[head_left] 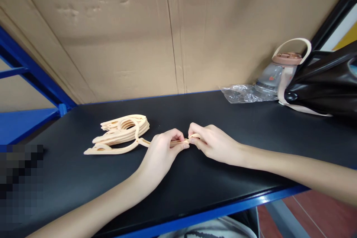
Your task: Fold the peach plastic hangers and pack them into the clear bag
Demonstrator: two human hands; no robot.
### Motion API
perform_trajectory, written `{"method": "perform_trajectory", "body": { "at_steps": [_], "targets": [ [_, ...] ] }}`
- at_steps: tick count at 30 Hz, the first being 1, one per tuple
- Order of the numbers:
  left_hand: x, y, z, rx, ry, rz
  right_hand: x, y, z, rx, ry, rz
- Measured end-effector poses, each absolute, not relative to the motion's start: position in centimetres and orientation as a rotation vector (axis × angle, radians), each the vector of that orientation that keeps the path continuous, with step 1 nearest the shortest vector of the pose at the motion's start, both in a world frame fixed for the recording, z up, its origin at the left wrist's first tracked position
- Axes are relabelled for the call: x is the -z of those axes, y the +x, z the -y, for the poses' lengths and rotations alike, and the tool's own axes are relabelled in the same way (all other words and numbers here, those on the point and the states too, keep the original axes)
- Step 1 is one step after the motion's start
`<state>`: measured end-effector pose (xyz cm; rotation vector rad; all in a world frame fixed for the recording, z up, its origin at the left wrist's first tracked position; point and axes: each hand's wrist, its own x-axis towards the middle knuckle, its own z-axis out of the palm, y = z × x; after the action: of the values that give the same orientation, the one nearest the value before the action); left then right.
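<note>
Above the black counter (212,187), the left hand (163,150) and right hand (219,145) hold a cream hanger (144,142), each grip a thumb-and-finger pinch near its right end. A cream stack (131,134) lies to the left; a bottle (276,74) stands at the far right.

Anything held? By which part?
A beige hanger, by one slender arm: the left hand and right hand pinch it close together, apparently near its end; exact contact is partly hidden.
</note>
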<state>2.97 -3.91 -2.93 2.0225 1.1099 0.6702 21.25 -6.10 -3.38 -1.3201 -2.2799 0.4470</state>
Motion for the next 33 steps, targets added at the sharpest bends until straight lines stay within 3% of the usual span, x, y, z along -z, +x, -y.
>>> {"method": "perform_trajectory", "body": {
  "at_steps": [8, 17, 33],
  "targets": [
    [2.7, 3.2, 3.7, -0.637, 2.109, -1.101, 1.9, 21.9, 5.4, -0.435, -1.097, 2.502],
    [2.8, 3.3, 4.2, -0.629, 2.183, -1.155, 1.7, 21.1, 5.3, -0.489, -1.169, 2.453],
    [2.5, 3.3, 4.4, -0.616, 2.066, -1.156, 2.1, 22.0, 4.1, -1.465, -1.228, 1.926]
  ]
}}
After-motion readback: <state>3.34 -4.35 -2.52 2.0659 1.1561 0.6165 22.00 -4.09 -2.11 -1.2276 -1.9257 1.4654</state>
